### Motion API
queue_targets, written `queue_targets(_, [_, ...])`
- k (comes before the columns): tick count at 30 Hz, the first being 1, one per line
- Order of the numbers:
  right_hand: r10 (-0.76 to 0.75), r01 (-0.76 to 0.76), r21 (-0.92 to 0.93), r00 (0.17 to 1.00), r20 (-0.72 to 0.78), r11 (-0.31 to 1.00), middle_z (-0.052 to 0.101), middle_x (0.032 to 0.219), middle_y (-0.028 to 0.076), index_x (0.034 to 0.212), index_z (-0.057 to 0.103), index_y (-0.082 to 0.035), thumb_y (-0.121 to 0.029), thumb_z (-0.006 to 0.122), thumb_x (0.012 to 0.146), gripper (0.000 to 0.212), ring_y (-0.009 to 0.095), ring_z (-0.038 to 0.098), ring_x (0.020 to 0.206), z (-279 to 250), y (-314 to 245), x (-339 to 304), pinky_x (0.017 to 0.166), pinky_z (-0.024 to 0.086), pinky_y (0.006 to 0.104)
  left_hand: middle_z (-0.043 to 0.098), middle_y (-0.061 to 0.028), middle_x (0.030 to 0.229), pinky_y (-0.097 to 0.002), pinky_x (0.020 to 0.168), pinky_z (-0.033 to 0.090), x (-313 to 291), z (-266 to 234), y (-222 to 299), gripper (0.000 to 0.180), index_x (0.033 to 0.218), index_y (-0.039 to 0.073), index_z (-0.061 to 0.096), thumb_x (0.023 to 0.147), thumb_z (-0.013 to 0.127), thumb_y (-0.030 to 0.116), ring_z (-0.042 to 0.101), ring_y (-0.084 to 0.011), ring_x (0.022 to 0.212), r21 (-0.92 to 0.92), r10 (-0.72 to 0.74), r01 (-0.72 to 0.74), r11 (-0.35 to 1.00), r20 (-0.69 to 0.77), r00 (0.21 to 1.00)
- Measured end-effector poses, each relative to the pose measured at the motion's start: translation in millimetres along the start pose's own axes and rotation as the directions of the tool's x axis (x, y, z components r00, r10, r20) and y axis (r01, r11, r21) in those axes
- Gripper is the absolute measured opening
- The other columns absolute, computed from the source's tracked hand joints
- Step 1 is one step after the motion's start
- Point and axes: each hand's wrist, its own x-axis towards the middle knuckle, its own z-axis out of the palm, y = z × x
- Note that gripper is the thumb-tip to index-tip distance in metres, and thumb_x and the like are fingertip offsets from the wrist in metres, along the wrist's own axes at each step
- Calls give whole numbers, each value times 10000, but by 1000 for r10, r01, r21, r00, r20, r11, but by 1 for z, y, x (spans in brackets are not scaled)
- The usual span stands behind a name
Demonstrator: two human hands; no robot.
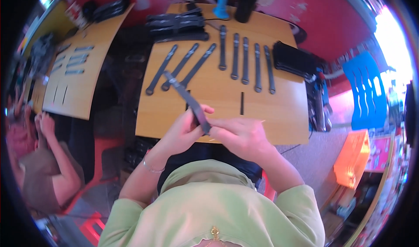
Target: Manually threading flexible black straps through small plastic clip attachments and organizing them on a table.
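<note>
Above the near edge of the wooden table (214, 90), a dark grey strap (192, 101) slants up from my hands toward the far left. My left hand (183, 129) is closed round its lower part. The fingers of my right hand (242, 135) pinch the strap's near end; what else they may hold there is hidden. Beyond the held strap, three similar straps with a ring at one end, one of them a grey strap (161, 70), lie slanted on the table. Several more, among them another strap (235, 57), lie in a row to their right.
Bundled black straps (176, 24) and a blue stand (221, 5) are at the table's back. A black pouch (294, 59) lies at the right edge. Rightward are a blue plastic chair (364, 92) and an orange crate (352, 159). Another person (50, 168) sits left at a second table (89, 85).
</note>
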Motion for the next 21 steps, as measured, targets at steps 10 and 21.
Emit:
queue_targets(10, [602, -611, -184, 791, -109, 769, 620, 867, 108, 870, 613, -81, -163, 613, 806, 104, 292, 602, 809, -50, 110, -65, 721, 468, 381, 386, 39, 751, -173, 593, 292, 5, 16, -6, 331, 1222, 11, 467, 925, 322, 19, 344, -22, 672, 39, 14, -12, 999, -53, 998])
queue_targets(21, [463, -540, -481, 841, -280, 691, 611, 997, 78, 1079, 641, -120, -223, 655, 791, 306, 266, 529, 1007, -59, 206, -106, 852, 420, 382, 412, 47, 750, -160, 564, 308, 4, 27, 9, 288, 1204, 7, 498, 992, 344, 126, 372, -18, 645, 38, 88, -90, 995, 65, 994])
